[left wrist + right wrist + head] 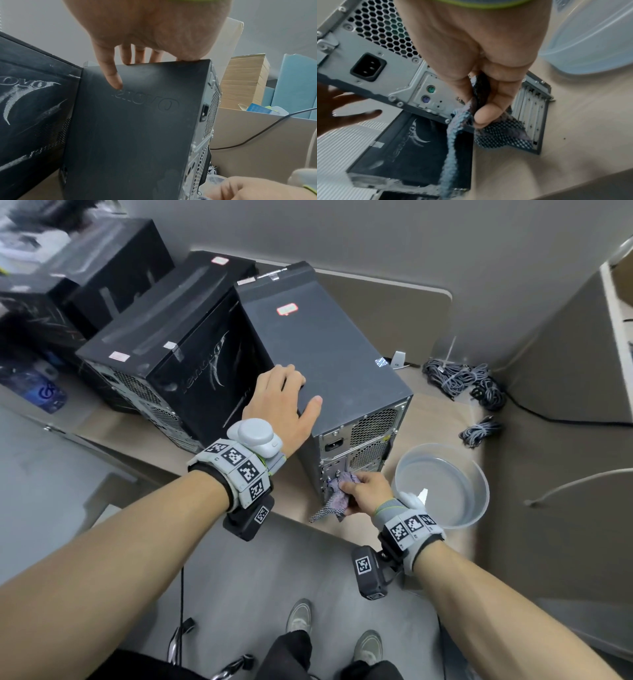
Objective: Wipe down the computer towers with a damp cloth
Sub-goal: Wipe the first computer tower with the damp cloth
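A dark grey computer tower (pixel 325 354) stands on the desk with its metal rear panel (pixel 356 440) facing me. My left hand (pixel 284 395) rests on the near top edge, fingers fairly straight; in the left wrist view one of its fingers (pixel 113 78) lies down the side panel (pixel 137 135). My right hand (pixel 363 487) pinches a crumpled checked cloth (pixel 334 498) and holds it against the lower rear panel. In the right wrist view the thumb and fingers (pixel 486 115) clamp the cloth (pixel 501 135) beside the ports and slot covers (pixel 532 108).
A clear bowl of water (pixel 442 484) sits on the desk just right of my right hand. Several other black towers (pixel 178 364) stand close on the left, smeared with dust. Bundled cables (pixel 459 378) lie at the back right. The desk edge (pixel 342 529) runs under my right hand.
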A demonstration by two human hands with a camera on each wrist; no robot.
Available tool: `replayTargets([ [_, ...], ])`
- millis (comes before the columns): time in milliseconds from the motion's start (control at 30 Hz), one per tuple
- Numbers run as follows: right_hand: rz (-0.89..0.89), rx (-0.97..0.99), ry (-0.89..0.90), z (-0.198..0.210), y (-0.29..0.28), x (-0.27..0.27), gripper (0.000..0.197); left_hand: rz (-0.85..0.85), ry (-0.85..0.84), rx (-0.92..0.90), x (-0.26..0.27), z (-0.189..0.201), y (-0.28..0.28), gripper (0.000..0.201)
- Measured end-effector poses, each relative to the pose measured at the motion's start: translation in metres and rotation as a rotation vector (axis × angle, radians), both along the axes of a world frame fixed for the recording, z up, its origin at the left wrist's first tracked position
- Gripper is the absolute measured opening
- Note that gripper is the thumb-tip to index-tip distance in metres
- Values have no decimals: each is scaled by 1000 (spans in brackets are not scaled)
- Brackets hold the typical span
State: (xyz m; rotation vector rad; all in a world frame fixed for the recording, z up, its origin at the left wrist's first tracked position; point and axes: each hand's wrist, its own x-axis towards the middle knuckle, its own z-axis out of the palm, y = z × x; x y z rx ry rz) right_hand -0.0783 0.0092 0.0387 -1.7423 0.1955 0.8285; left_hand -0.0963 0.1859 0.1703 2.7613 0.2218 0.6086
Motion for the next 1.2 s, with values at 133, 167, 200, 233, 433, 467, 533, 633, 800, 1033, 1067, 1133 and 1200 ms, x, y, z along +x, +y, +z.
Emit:
replayTargets([
  [133,-75,-82,-37,-14,0,0,21,10,12,13,-1,1,-1,49],
  [167,-38,-85,-40,-12,5,-2,19,9,13,16,-1,2,-1,48],
  [200,9,-72,-47,-13,10,-4,18,5,12,18,-1,2,0,48],
  [233,42,-46,-54,-10,13,-6,20,1,12,18,-1,2,0,48],
  [433,-361,29,77,-26,-10,1,9,-17,-5,-2,0,0,2,46],
  [467,-404,2,90,-30,-12,3,4,-21,-4,-3,0,-1,1,46],
  [533,-336,-33,95,-32,-8,2,6,-20,-2,2,0,-1,2,46],
  [633,-232,-55,79,-24,-4,1,7,-27,-1,-2,1,-2,3,45],
  [800,-474,-30,8,-27,-13,24,21,-45,9,-14,1,-4,5,48],
  [1033,-257,27,58,-17,1,2,16,-63,-13,10,4,-5,6,44],
  [1067,-394,89,82,-19,-8,11,13,-61,-11,11,3,-5,6,44],
  [1133,-606,186,96,-24,-23,32,10,-50,0,8,3,-4,5,44],
  [1200,-568,142,54,-23,-23,38,13,-44,14,-1,3,-4,4,45],
])
